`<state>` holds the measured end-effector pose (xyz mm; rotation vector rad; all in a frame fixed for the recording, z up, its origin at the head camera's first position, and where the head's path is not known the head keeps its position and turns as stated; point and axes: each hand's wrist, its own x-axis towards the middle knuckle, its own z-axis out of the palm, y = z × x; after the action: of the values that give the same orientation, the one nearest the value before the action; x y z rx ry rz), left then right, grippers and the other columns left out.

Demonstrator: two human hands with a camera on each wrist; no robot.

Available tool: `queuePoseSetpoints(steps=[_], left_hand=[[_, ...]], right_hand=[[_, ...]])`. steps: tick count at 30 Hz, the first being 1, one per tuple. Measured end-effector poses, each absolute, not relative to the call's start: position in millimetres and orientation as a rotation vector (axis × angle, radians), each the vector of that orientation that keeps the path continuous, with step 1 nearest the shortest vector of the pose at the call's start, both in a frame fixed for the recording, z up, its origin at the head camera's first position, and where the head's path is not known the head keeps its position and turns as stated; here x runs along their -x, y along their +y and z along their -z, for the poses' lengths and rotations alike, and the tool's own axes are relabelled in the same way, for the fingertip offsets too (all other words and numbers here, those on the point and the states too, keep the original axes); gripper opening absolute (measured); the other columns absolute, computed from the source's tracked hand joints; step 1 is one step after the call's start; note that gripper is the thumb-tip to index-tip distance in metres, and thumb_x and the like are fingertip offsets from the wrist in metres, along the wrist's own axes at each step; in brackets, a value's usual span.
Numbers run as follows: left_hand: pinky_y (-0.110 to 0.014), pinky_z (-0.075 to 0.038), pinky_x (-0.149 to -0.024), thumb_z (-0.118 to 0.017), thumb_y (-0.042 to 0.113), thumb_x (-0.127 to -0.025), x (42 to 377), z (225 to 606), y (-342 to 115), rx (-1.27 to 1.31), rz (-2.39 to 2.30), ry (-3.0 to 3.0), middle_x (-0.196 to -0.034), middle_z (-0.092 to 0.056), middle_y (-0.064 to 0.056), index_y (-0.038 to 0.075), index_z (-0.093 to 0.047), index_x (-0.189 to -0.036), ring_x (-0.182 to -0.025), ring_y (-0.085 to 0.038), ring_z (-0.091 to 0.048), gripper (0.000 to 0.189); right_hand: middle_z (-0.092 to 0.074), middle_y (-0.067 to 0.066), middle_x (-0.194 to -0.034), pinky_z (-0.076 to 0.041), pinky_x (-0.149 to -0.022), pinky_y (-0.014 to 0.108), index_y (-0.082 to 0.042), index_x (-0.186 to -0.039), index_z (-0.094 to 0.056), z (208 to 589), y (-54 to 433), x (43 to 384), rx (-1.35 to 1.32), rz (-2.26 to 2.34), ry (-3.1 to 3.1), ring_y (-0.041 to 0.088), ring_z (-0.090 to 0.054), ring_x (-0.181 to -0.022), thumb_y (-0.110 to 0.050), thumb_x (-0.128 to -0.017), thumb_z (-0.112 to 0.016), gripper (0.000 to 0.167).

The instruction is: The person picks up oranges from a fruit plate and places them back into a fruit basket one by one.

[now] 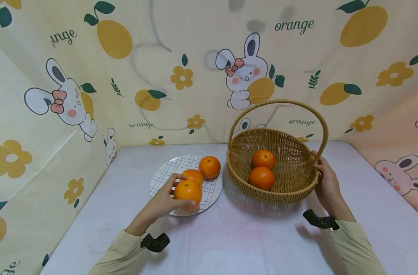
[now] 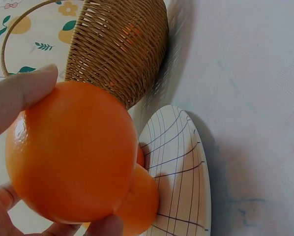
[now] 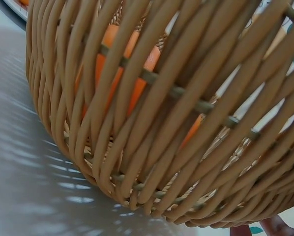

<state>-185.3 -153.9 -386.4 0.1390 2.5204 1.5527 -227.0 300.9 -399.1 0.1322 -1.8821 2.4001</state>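
Observation:
My left hand (image 1: pixel 165 199) grips an orange (image 1: pixel 188 193) between thumb and fingers over the front of a round white plate (image 1: pixel 166 172) with a grid pattern. In the left wrist view this orange (image 2: pixel 73 152) fills the hand and partly covers another below it. Two more oranges rest on the plate, one (image 1: pixel 193 176) right behind the held one and one (image 1: pixel 209 167) at the far right rim. On the right, my right hand (image 1: pixel 327 182) holds the side of a wicker basket (image 1: pixel 274 197) at the handle's foot. Inside sit two oranges (image 1: pixel 262 178), glimpsed through the weave from the right wrist.
The basket's tall arched handle (image 1: pixel 281 101) rises above its opening, which tilts toward me. Behind the white-covered table (image 1: pixel 229 236) hangs a cream cloth (image 1: pixel 195 38) printed with rabbits and oranges; it also runs along both sides. Each wrist wears a black band (image 1: pixel 320 220).

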Motion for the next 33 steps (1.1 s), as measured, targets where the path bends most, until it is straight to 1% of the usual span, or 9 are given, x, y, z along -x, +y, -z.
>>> queuePoseSetpoints(steps=[6, 11, 16, 18, 23, 29, 31, 33], left_hand=[[-0.044, -0.047, -0.082, -0.085, 0.029, -0.073, 183, 379, -154, -0.184, -1.549, 2.515, -0.125, -0.046, -0.011, 0.021, -0.044, -0.127, -0.103, -0.029, -0.05, 0.068], [-0.044, -0.048, -0.083, -0.085, 0.029, -0.074, 186, 370, -153, -0.243, -1.552, 2.518, -0.128, -0.046, -0.012, 0.021, -0.044, -0.127, -0.104, -0.03, -0.051, 0.068], [-0.043, -0.05, -0.08, -0.084, 0.029, -0.075, 191, 356, -146, -0.315, -1.575, 2.494, -0.13, -0.045, -0.014, 0.022, -0.044, -0.128, -0.104, -0.032, -0.051, 0.067], [-0.042, -0.05, -0.079, -0.084, 0.029, -0.075, 193, 348, -141, -0.34, -1.59, 2.471, -0.129, -0.044, -0.013, 0.024, -0.044, -0.129, -0.105, -0.032, -0.051, 0.067], [-0.042, -0.052, -0.077, -0.083, 0.031, -0.077, 202, 331, -125, -0.413, -1.624, 2.426, -0.128, -0.043, -0.011, 0.027, -0.044, -0.128, -0.106, -0.032, -0.051, 0.065], [-0.042, -0.049, -0.08, -0.08, 0.034, -0.078, 214, 316, -101, -0.507, -1.603, 2.425, -0.125, -0.046, -0.007, 0.028, -0.044, -0.127, -0.104, -0.028, -0.053, 0.061], [-0.041, -0.05, -0.078, -0.08, 0.034, -0.079, 218, 314, -93, -0.546, -1.621, 2.398, -0.124, -0.046, -0.008, 0.028, -0.044, -0.128, -0.103, -0.028, -0.053, 0.061], [-0.038, -0.053, -0.072, -0.08, 0.034, -0.079, 223, 312, -85, -0.573, -1.637, 2.367, -0.123, -0.047, -0.009, 0.028, -0.044, -0.128, -0.1, -0.029, -0.055, 0.061]], right_hand=[[-0.006, 0.0, -0.16, -0.018, -0.11, 0.023, -0.024, -0.156, -0.017, 400, 303, 227, -0.12, -2.401, -1.873, 0.013, -0.007, -0.142, -0.027, -0.106, -0.03, 0.052], [-0.007, 0.0, -0.16, -0.016, -0.11, 0.023, -0.021, -0.157, -0.014, 399, 304, 226, -0.111, -2.404, -1.873, 0.012, -0.007, -0.142, -0.028, -0.106, -0.03, 0.053], [-0.007, 0.001, -0.16, -0.022, -0.107, 0.021, -0.023, -0.156, -0.016, 399, 303, 226, -0.116, -2.408, -1.872, 0.013, -0.007, -0.142, -0.028, -0.106, -0.031, 0.053], [-0.008, 0.001, -0.159, -0.024, -0.106, 0.021, -0.024, -0.156, -0.018, 400, 302, 225, -0.114, -2.408, -1.867, 0.014, -0.008, -0.142, -0.028, -0.106, -0.032, 0.052], [-0.009, 0.001, -0.159, -0.023, -0.107, 0.021, -0.025, -0.156, -0.021, 399, 302, 225, -0.108, -2.406, -1.862, 0.015, -0.01, -0.142, -0.028, -0.106, -0.032, 0.051], [-0.007, 0.0, -0.16, -0.019, -0.108, 0.024, -0.025, -0.156, -0.017, 396, 302, 226, -0.081, -2.389, -1.908, 0.015, -0.008, -0.142, -0.029, -0.106, -0.031, 0.052], [-0.007, 0.0, -0.16, -0.02, -0.108, 0.024, -0.025, -0.156, -0.016, 395, 302, 227, -0.077, -2.381, -1.929, 0.015, -0.007, -0.142, -0.03, -0.106, -0.031, 0.053], [-0.006, 0.0, -0.16, -0.023, -0.106, 0.024, -0.025, -0.156, -0.015, 395, 301, 227, -0.071, -2.373, -1.944, 0.017, -0.007, -0.142, -0.03, -0.106, -0.031, 0.053]])
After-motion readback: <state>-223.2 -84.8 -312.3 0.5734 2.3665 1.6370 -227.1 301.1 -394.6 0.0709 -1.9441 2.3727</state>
